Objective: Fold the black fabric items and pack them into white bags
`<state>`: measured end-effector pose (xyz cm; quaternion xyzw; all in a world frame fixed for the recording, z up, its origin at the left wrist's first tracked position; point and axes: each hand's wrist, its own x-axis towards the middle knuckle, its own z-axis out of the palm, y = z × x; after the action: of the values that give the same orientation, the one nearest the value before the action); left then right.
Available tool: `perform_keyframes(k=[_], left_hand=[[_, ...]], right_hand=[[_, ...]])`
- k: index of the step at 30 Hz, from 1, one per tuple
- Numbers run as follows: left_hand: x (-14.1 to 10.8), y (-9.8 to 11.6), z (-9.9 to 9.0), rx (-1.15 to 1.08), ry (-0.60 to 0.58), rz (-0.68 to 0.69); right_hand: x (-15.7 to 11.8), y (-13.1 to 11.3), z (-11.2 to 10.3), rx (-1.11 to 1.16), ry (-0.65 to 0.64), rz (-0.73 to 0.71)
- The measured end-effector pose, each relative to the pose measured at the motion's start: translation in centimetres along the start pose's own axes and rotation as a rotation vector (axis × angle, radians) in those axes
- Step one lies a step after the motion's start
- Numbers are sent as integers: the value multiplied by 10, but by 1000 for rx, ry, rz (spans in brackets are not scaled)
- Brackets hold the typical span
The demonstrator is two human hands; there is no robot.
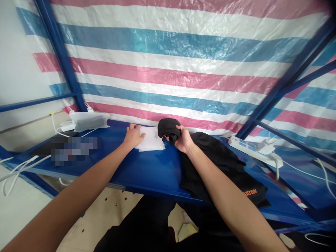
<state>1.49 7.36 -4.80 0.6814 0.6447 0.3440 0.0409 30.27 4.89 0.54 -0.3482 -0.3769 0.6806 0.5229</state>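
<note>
A rolled black cloth bundle (168,131) is gripped by my right hand (184,139), just above the blue shelf. My left hand (133,135) lies with its fingers apart on the left part of a white, plastic-wrapped stack (151,139). The bundle is at the right end of that stack. Beneath my right wrist and forearm, a black garment (217,157) with orange lettering is spread over the shelf, partly hidden by my arm.
The blue shelf (157,175) has upright posts on both sides. A white power strip (254,150) with cables lies at the right. A wrapped white package (90,121), a dark flat item (52,143) and cables are at the left. Striped sheeting (168,63) hangs behind.
</note>
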Motion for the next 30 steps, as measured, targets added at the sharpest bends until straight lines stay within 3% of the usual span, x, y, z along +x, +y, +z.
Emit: perform_keyframes(k=[5, 8, 12, 16, 19, 26, 30], left_hand=[[-13, 16, 4, 119, -322, 149], [-16, 21, 12, 174, -398, 175], [-13, 18, 15, 232, -365, 203], [-10, 13, 7, 243, -350, 203], [-10, 11, 3, 195, -364, 203], [-19, 20, -2, 129, -209, 209], [-23, 37, -9, -178, -126, 306]], right_hand=[[-4, 2, 7, 42, 16, 96], [-7, 2, 12, 52, 3, 154], [-8, 1, 12, 52, -19, 149], [-6, 3, 9, 48, 41, 91], [-6, 6, 9, 46, 10, 101], [-8, 6, 12, 32, 19, 96], [-8, 3, 12, 48, 5, 28]])
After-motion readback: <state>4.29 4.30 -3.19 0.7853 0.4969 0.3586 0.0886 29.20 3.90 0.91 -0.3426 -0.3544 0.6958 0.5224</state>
